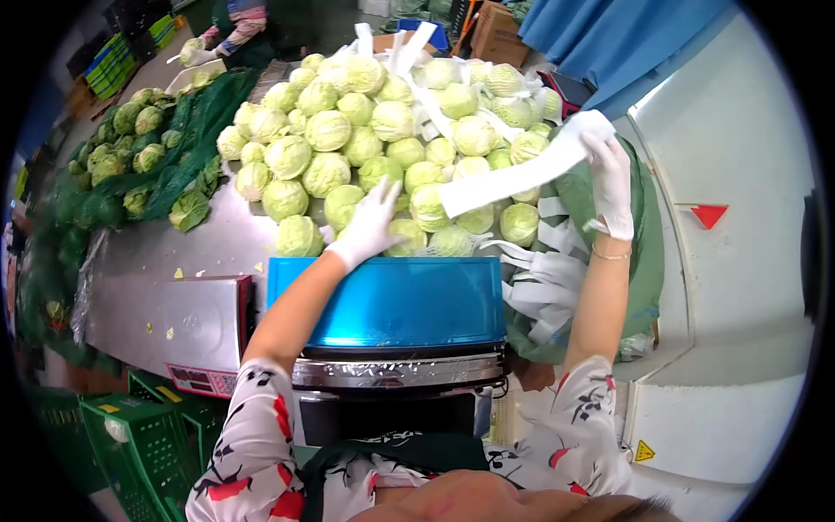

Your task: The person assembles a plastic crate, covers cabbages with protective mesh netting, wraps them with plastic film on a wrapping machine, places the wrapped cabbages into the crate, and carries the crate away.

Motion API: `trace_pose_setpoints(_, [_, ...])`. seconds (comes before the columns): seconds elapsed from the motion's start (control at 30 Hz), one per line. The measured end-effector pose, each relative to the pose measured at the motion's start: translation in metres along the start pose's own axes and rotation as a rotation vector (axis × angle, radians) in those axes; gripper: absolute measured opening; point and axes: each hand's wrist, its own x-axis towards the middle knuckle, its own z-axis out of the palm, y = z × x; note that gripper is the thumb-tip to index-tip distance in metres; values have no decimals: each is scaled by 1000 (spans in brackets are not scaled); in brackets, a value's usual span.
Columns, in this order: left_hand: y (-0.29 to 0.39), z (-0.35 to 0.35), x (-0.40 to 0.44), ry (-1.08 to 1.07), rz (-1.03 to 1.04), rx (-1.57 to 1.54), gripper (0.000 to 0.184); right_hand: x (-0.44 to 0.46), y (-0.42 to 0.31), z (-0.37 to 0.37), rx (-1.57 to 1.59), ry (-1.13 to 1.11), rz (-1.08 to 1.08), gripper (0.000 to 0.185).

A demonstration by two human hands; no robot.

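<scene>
In the head view a heap of pale green cabbages [329, 130] covers the table. My left hand [370, 228], in a white glove, rests at the front of the heap with its fingers stretched out against the cabbages. My right hand [611, 178], also gloved, is raised at the right and closed on one end of a flattened white foam net sleeve [531, 171]. The sleeve's free end hangs leftward over the cabbages. More foam net sleeves [546, 291] lie in a bunch below my right hand. Several cabbages at the back right wear white netting.
A blue tray [387, 300] on a machine stands right before me. To its left is a metal scale [204, 322]. Green netting [202, 130] with cabbages lies farther left, near green crates [139, 435]. A co-worker [239, 30] handles a cabbage at the back left.
</scene>
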Motion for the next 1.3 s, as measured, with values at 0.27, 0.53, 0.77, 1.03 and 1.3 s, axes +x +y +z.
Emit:
trace_pose_setpoints(0.27, [18,97,73,-158,-137,-207,121,-52,-1,-27,183,24,122,46])
trace_pose_setpoints(0.53, [-1,25,34,-107,-457,-1362,96,-113,40,-3,187,-225,268,15])
trace_pose_setpoints(0.77, [52,-78,-119,-128,57,-398,99,-187,38,65,524,-497,703,24])
trace_pose_setpoints(1.03, [100,-115,-196,-27,62,-369,87,-270,17,139,318,-487,264,17])
trace_pose_setpoints(1.3, [136,-94,-246,20,-285,-1597,13,-335,-13,165,408,-38,415,26])
